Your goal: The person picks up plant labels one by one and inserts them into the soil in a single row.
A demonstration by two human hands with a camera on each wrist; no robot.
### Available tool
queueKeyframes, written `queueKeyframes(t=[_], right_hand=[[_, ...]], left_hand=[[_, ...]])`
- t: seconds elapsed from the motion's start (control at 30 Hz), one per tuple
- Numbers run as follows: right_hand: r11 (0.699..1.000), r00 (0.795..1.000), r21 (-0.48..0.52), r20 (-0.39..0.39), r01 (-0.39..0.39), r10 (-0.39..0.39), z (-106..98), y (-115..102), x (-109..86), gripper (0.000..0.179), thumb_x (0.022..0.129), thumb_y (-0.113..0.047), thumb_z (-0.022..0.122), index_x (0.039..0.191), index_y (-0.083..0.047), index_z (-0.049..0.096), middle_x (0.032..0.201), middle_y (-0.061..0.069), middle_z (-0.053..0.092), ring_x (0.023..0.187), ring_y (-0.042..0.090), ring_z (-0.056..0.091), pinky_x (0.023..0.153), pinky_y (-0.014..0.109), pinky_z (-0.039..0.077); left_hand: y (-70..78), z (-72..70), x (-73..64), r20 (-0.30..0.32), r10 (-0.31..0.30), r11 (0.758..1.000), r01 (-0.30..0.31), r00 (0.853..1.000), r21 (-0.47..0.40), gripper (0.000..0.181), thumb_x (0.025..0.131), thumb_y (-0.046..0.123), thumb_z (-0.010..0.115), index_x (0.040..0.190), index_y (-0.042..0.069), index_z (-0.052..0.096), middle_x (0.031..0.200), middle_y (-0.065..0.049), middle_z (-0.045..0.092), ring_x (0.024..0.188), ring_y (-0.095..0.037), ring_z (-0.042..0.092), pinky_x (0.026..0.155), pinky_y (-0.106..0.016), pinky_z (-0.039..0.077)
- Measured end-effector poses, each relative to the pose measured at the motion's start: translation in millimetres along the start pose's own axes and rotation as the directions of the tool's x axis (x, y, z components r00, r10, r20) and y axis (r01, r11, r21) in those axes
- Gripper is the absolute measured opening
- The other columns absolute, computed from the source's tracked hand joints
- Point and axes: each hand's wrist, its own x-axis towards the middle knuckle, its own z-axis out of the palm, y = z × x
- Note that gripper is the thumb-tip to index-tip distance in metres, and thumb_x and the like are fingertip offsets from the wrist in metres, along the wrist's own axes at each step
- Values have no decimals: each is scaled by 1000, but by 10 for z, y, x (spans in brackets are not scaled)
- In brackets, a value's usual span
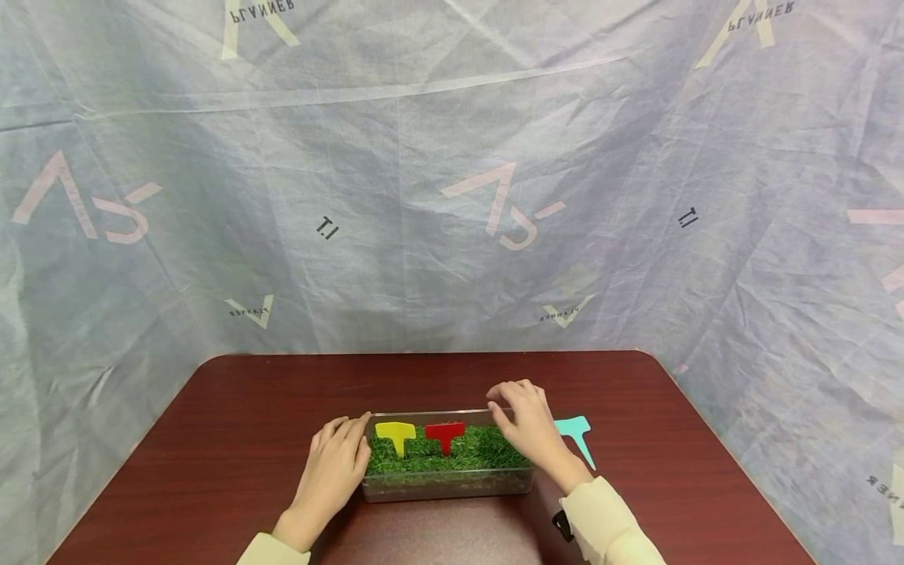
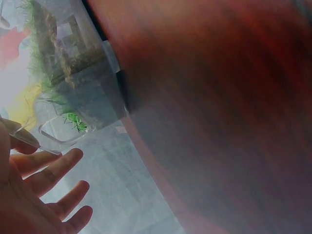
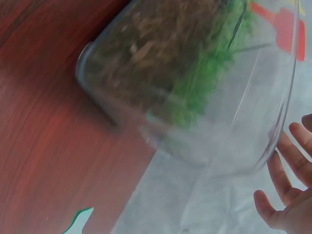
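A clear plastic bin (image 1: 445, 490) holds green artificial grass (image 1: 462, 461). A yellow T-shaped plant label (image 1: 395, 431) and a red one (image 1: 446, 432) stand upright in the grass, left and middle. My left hand (image 1: 330, 464) rests at the bin's left end, thumb at the rim and the other fingers spread outside it, as the left wrist view shows. Over the right end is my right hand (image 1: 526, 425), fingers loosely bent beside the rim and holding nothing. A turquoise plant label (image 1: 575, 428) lies on the table just right of that hand.
The dark red wooden table (image 1: 212, 471) carries the bin near its middle. A grey printed cloth (image 1: 395, 275) hangs behind and on both sides. Next to my right sleeve shows a small black object (image 1: 562, 525).
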Motion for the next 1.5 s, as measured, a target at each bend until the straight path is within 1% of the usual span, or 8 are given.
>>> queueKeyframes(t=[0.3,0.47,0.6,0.73,0.9,1.1,1.23,1.5], right_hand=[[996,996,-38,-12,-85,84,-138,268,-85,11,87,-3,68,95,-10,67,89,4,68,88,27,55,87,56,37],[990,993,-79,-34,-118,115,-204,446,-159,11,84,-2,70,94,-7,68,92,6,69,87,29,55,82,53,38],[981,987,-107,-36,-160,157,-261,602,-229,11,84,-1,70,94,-6,68,93,7,69,88,31,55,82,55,38],[967,974,-119,-2,-223,225,-326,735,-301,10,86,-2,70,95,-7,68,94,8,68,92,33,56,85,59,37],[945,951,-144,55,-295,305,-394,875,-388,9,88,-4,68,97,-7,68,98,9,68,96,36,55,85,60,36],[916,918,-192,119,-352,378,-422,1022,-478,14,87,-5,69,100,-4,67,100,12,66,98,39,53,84,59,35],[902,904,-241,151,-358,399,-437,1073,-518,19,84,-5,71,102,-2,67,103,15,66,100,42,54,82,61,36],[892,896,-298,186,-341,404,-434,1152,-551,21,82,-7,75,101,-2,67,100,14,64,94,43,54,76,58,37]], left_hand=[[-8,8,1,11,-5,1000,5,1000,1,36,97,11,53,131,2,60,117,-15,65,114,-39,51,96,-58,39],[-12,13,-4,-2,4,1000,-4,1000,2,36,96,11,53,130,2,61,116,-14,65,113,-39,52,95,-58,39],[-13,16,-8,-13,9,1000,-9,1000,-1,36,96,10,54,130,2,61,117,-14,65,113,-39,52,96,-58,39],[-10,17,-4,-7,4,1000,-4,1000,-3,36,96,10,54,130,2,60,117,-15,65,115,-39,51,96,-59,38],[-4,15,-1,4,-5,1000,5,1000,-2,36,96,11,54,130,1,60,118,-15,65,115,-39,51,96,-59,38],[-1,14,-2,1,-6,1000,6,1000,-5,36,96,11,54,130,1,60,118,-15,65,115,-39,51,96,-59,38],[-1,14,0,4,-7,1000,7,1000,-3,36,96,11,54,130,2,60,118,-15,65,116,-39,51,96,-59,38],[-6,17,1,7,-7,1000,7,1000,-1,36,96,11,53,131,2,60,119,-15,65,116,-39,51,96,-59,38]])
